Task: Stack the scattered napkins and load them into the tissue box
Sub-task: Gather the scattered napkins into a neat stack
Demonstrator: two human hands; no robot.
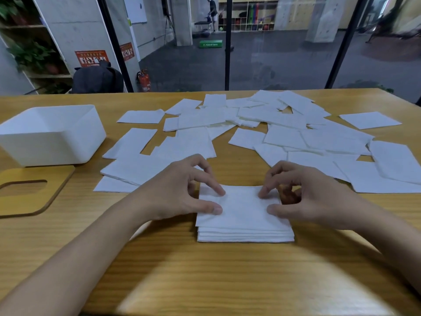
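I see the left hand (182, 192) and right hand (303, 197) at centre frame. The curled thumb and forefinger tips of each pinch the top sheet of the napkin stack (245, 224) on the table (205, 281). Loose napkins (284, 133) sprawl above. The white tissue box (52, 135) sits open at left, with the wooden lid (34, 206) just below it.

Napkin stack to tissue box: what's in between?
Head view: the left hand on the napkin stack, then overlapping loose napkins on the table, reaching close to the tissue box. The wooden lid lies beside that line.
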